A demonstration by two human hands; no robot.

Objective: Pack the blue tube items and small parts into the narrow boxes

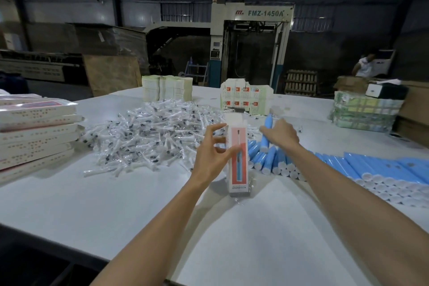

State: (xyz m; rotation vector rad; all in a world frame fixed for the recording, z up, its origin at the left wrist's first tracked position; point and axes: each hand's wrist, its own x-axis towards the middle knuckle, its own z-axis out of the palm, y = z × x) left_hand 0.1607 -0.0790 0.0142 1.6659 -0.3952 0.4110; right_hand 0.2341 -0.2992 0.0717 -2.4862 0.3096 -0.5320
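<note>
My left hand (212,153) grips a narrow white and red box (238,165) that stands upright on the white table (139,211), its top flap open. My right hand (282,133) holds a blue tube (266,133), lifted steeply above the row of blue tubes (348,167) lying on the right. A big heap of small white parts in clear wrappers (148,137) covers the table left of the box.
Stacks of flat folded boxes (246,97) and paper bundles (167,87) stand at the back of the table. Flat packs (34,127) are piled at the left, a wrapped bundle (364,111) at the right. A person (364,65) stands far behind, beside a large machine (253,37).
</note>
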